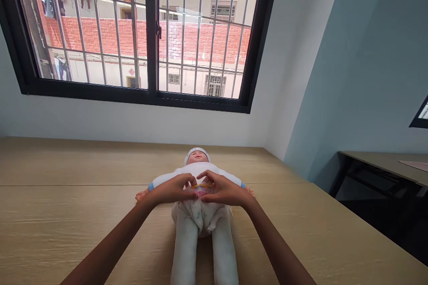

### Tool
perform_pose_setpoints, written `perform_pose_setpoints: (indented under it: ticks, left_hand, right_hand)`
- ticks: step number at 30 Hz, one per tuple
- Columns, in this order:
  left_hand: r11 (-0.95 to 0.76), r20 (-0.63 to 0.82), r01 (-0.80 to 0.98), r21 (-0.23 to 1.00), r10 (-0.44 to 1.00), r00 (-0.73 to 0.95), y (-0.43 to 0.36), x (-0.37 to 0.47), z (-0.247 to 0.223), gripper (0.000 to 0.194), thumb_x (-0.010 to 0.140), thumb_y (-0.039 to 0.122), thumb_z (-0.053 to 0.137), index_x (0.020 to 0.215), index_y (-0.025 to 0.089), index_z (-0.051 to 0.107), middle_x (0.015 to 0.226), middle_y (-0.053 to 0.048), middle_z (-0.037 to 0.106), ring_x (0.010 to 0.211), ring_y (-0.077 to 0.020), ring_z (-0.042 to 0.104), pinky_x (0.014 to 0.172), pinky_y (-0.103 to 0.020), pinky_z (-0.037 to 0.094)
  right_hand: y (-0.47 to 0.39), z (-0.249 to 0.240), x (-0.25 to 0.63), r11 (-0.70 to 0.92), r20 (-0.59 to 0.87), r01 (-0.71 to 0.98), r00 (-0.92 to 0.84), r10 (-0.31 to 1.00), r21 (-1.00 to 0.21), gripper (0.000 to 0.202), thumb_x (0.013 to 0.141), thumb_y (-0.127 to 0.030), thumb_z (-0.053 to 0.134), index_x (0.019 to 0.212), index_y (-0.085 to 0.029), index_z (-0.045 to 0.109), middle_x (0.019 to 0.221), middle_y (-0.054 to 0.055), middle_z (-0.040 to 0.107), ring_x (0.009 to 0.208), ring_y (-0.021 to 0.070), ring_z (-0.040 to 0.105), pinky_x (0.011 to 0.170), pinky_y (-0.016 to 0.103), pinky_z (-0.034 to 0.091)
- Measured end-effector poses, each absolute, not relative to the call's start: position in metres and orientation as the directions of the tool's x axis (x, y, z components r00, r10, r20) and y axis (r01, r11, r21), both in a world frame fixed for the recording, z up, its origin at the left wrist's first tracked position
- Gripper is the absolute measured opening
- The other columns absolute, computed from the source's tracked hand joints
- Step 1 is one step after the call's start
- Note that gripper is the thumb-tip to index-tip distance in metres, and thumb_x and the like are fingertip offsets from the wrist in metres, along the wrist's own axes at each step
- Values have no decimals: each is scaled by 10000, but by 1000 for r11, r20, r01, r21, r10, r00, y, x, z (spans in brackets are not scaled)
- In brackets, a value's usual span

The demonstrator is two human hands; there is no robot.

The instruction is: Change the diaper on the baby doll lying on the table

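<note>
A baby doll in a white top with blue cuffs and a white cap lies on its back, head away from me and legs toward me. Around its hips is a white diaper with a pink patterned front and a yellow strip at the waist. My left hand has its thumb and fingers curled on the left part of the diaper's waist. Opposite it, my right hand grips the right part the same way. A small gap separates the two hands. The fingertips partly cover the waistband.
The doll lies on a wide wooden table, with its far edge against a white wall. Above is a black-framed window with metal bars outside. To the right, past the table's edge, stands a dark-legged second table.
</note>
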State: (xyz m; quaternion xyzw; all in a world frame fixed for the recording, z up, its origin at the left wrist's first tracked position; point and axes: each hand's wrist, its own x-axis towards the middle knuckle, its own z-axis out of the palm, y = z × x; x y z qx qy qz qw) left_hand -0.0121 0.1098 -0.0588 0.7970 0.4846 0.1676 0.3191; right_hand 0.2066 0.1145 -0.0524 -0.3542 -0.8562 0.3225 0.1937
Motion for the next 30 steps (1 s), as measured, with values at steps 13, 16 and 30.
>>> perform_pose_setpoints:
  ticks: [13,16,30]
  left_hand:
    - [-341,-21,669,661,882,471,109,-8,-58,260,740,428,562,832,187,594,837,1,581,756,-154,508,646,-259,366]
    - [-339,-15,658,673,882,471,111,-9,-59,216,728,391,562,778,181,577,836,3,568,761,-151,514,644,-253,369]
    - [-353,26,639,684,886,462,110,-7,-61,310,766,481,540,844,183,582,830,3,555,662,-134,529,566,-245,398]
  right_hand:
    - [104,-46,199,603,171,493,-668,724,-627,357,837,-322,602,1173,-236,519,1018,26,621,936,177,588,781,293,479]
    - [103,-44,199,602,164,483,-678,717,-636,330,850,-294,580,1170,-236,521,1002,31,641,914,181,601,759,286,476]
    - [105,-54,191,637,246,543,-624,742,-547,320,788,-170,560,1104,-202,515,972,29,630,874,173,595,714,273,470]
